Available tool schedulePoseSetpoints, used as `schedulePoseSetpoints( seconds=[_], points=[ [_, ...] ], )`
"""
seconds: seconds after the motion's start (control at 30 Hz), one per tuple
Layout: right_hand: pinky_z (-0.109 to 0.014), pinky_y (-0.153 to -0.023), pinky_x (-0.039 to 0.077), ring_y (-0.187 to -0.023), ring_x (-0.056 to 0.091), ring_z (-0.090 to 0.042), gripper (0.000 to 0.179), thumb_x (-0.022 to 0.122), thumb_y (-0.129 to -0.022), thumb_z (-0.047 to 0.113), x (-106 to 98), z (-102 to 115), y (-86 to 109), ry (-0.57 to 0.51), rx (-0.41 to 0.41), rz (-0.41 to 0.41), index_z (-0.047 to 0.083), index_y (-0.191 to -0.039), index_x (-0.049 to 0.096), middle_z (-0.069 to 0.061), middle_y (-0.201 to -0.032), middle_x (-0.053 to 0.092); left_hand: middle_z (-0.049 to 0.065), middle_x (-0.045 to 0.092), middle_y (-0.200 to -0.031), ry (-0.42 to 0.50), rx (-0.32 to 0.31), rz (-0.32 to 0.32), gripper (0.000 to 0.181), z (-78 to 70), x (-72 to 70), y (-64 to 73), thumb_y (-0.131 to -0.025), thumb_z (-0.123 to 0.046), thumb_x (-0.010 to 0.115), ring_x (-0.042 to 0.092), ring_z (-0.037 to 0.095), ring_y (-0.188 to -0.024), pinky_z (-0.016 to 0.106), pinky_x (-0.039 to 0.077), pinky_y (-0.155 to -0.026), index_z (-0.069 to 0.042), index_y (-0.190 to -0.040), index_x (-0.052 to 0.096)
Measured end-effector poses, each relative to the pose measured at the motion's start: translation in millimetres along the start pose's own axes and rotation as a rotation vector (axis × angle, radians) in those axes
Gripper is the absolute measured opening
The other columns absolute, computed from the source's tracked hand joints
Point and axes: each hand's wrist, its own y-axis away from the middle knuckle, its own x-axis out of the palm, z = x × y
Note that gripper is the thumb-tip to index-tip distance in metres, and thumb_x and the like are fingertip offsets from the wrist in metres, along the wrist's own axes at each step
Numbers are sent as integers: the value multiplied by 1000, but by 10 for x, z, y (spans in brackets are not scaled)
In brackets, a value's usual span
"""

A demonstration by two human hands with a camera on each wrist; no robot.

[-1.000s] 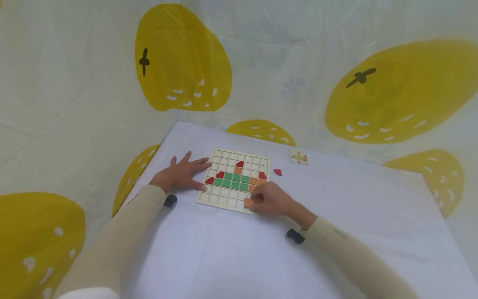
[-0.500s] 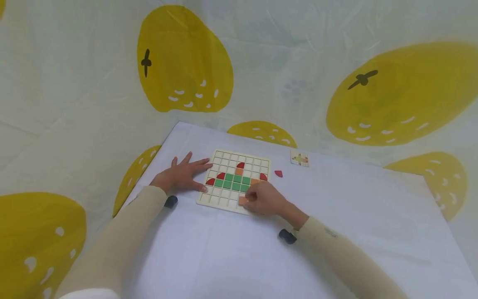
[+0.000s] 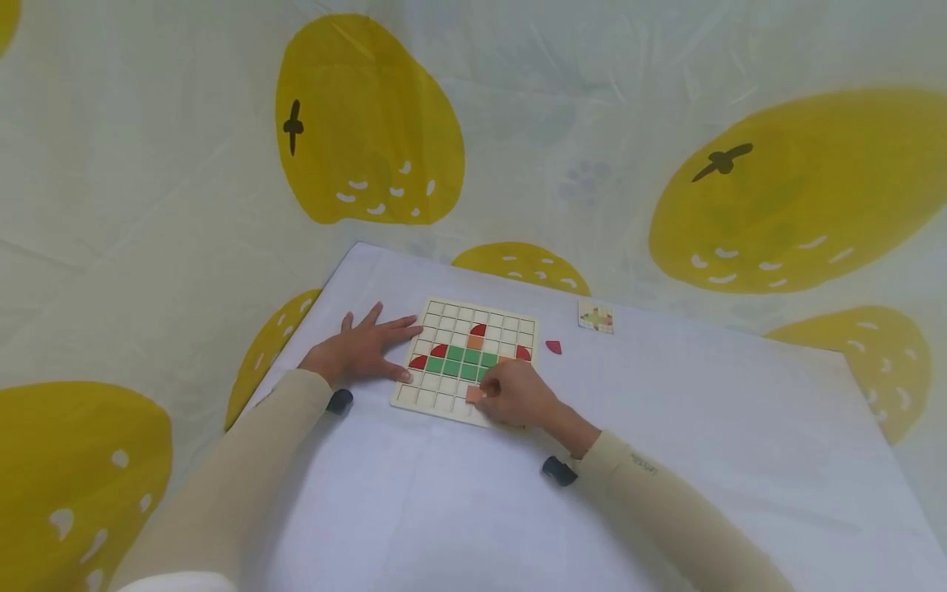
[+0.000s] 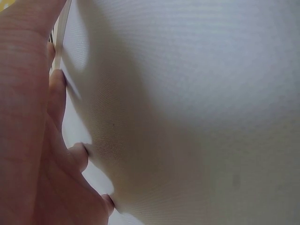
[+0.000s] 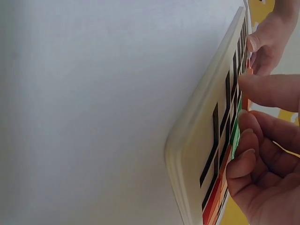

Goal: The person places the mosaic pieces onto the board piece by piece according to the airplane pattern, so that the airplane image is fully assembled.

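A cream grid board (image 3: 436,396) lies on the table, with green square tiles (image 3: 454,362), orange squares and red quarter-round pieces (image 3: 418,362) set in its cells. My right hand (image 3: 518,396) pinches an orange square tile (image 3: 474,395) between thumb and fingers, just over the board's near rows; it hides the board's near right part. In the right wrist view the fingertips of the right hand (image 5: 262,140) come close to the board's surface. My left hand (image 3: 361,349) rests with spread fingers at the board's left edge, thumb and a fingertip touching it.
One loose red quarter-round piece (image 3: 553,347) lies right of the board. Farther back is a small pattern card (image 3: 595,318) printed with a coloured grid figure. The white table (image 3: 666,395) meets a hanging cloth with yellow fruit prints (image 3: 370,123).
My right hand has slid left over the board's near rows, carrying the orange tile with it. The left hand keeps its place at the board's edge.
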Motion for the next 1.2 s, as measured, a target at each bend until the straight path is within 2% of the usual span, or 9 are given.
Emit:
schedulePoseSetpoints(
  seconds=[0.2,0.53,0.87,1.2],
  points=[
    [-26,-61,44,-75,55,-16,12,82,-90,28,27,58,-29,23,28,-12,17,-90,80,4,-64,57,-21,13,-175,-4,-6,0,102,8,12,-9,-75,-83,70,-12,42,-164,79,-7,-122,-53,-161,24],
    [-27,-71,52,-83,58,-16,24,83,-89,29,86,96,-61,27,61,-31,13,-107,82,6,-81,70,-21,13,-175,3,3,-2,102,34,35,-25,-74,-84,70,-12,42,-164,80,-7,-122,-54,-160,25],
    [-26,-70,51,-82,59,-14,21,82,-90,27,101,117,-81,32,35,-38,12,-105,82,5,-82,72,-22,12,-175,-5,3,2,100,3,17,-9,-77,-81,70,-13,41,-164,79,-7,-122,-53,-161,23],
    [-26,-70,52,-85,60,-15,24,82,-90,27,95,144,-116,26,77,-20,11,-108,81,4,-87,72,-23,12,-175,-8,0,-8,100,14,17,-4,-76,-82,70,-13,40,-164,78,-7,-123,-54,-161,23]
  ],
)
